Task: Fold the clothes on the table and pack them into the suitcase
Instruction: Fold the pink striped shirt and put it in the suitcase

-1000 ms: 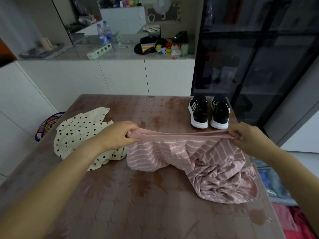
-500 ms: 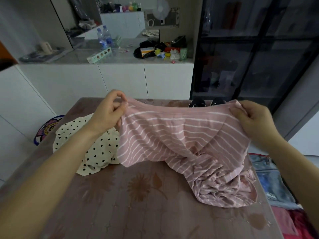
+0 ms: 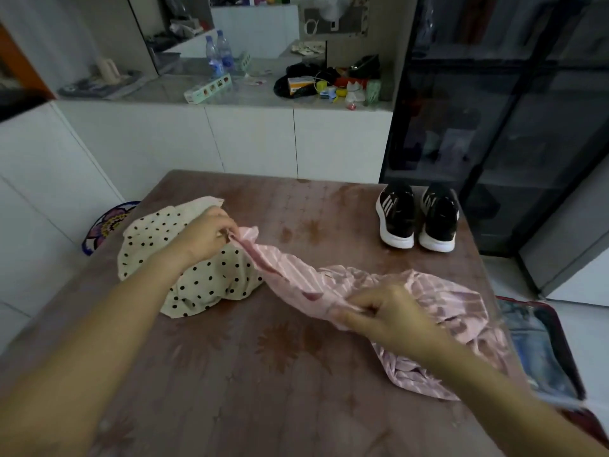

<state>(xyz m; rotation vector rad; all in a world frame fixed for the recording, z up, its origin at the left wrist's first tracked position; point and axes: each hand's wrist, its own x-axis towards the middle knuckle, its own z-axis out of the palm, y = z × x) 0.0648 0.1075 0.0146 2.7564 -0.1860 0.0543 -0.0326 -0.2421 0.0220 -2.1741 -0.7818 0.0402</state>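
1. Two bare hands grasp one soft pink garment with thin white stripes [image 3: 438, 301]. The left hand [image 3: 207, 232] pinches its ruffled end between thumb and fingertips. The right hand [image 3: 385, 318] curls its fingers round a bunched fold nearer the person.
2. Its cloth is thin, limp and creased. It is drawn into a twisted band between the hands, and the rest is heaped in wrinkles on the right side of the brown glossy flower-patterned table [image 3: 263, 374].
3. Its long axis runs from far left to near right, and the heap's lower end reaches the table's right edge.
4. A rumpled cream garment with black dots [image 3: 211, 282] lies below the left hand, its right edge meeting the pink band.
5. Bare tabletop shows in the near centre and the far middle.
6. A pair of black trainers with white soles [image 3: 417, 219] stands at the far right corner, toes toward the person, well apart from the pink cloth.
7. Past the right edge and lower down lies a blurred open suitcase with a red rim [image 3: 540, 344].
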